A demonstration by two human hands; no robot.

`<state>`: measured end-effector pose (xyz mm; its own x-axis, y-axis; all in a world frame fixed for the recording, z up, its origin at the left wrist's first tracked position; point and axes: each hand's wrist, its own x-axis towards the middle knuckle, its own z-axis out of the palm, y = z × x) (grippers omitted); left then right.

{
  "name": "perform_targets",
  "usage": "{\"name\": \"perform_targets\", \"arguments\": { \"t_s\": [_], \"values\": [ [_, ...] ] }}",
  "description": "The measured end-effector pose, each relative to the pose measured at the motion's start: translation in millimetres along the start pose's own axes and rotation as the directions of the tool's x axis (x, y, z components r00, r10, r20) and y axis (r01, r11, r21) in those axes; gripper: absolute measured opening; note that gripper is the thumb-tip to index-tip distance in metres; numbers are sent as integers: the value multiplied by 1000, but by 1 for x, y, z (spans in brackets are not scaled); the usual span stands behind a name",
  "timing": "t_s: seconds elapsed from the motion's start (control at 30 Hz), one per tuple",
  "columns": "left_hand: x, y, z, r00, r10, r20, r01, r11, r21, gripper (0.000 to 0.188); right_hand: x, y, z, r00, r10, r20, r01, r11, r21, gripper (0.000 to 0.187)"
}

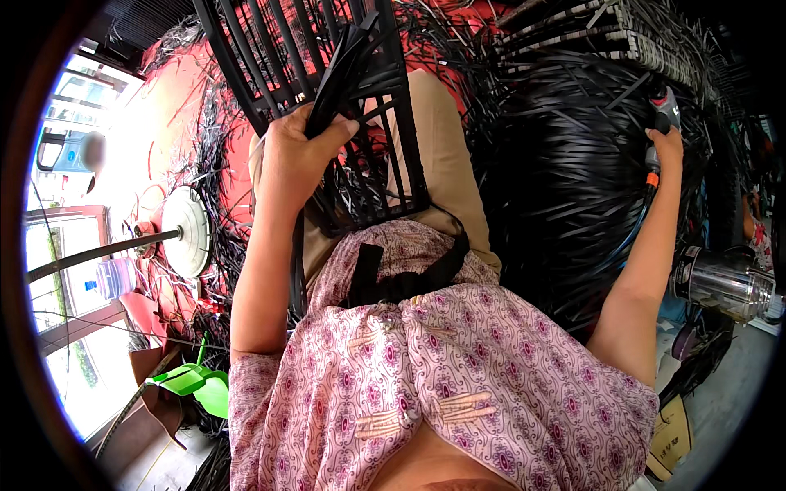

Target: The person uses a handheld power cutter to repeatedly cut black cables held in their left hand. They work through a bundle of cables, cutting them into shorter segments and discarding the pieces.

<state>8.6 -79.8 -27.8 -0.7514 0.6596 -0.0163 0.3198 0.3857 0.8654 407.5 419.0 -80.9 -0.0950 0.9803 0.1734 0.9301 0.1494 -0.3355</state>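
My left hand is closed around a bundle of flat black plastic strips, thumb laid across them. Below the strips, a black slatted frame rests upright across my lap, partly woven with strips near its lower end. Out to the far right, my right hand grips a grey and black air tool with a red part on its head. An orange coupling joins its lower end to a blue hose. The tool lies over a large heap of black strips.
A black and white woven piece stands at the far right. A clear jar is near my right elbow. To the left are a round white fan-like disc, a green dustpan and loose strips on the red floor.
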Motion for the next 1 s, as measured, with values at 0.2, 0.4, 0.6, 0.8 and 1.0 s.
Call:
{"name": "perform_targets", "arguments": {
  "t_s": [0.2,0.4,0.6,0.8,1.0],
  "values": [
    [12,-13,-1,998,20,65,-18,1000,-25,19,-4,12,-12,994,-96,55,61,889,454,71],
    [15,-16,1,997,60,51,-56,994,-91,18,-110,-32,-97,985,-167,-32,137,669,731,59],
    [18,-22,2,998,60,22,-58,996,-69,17,-235,-84,-91,966,-236,-110,225,543,809,28],
    [25,-21,-1,998,56,19,-55,998,-28,17,-316,-150,-22,943,-277,183,8,571,821,15],
    [20,-17,-2,997,74,17,-74,996,-43,17,-328,-162,14,631,-774,61,413,401,818,33]
  ]
}}
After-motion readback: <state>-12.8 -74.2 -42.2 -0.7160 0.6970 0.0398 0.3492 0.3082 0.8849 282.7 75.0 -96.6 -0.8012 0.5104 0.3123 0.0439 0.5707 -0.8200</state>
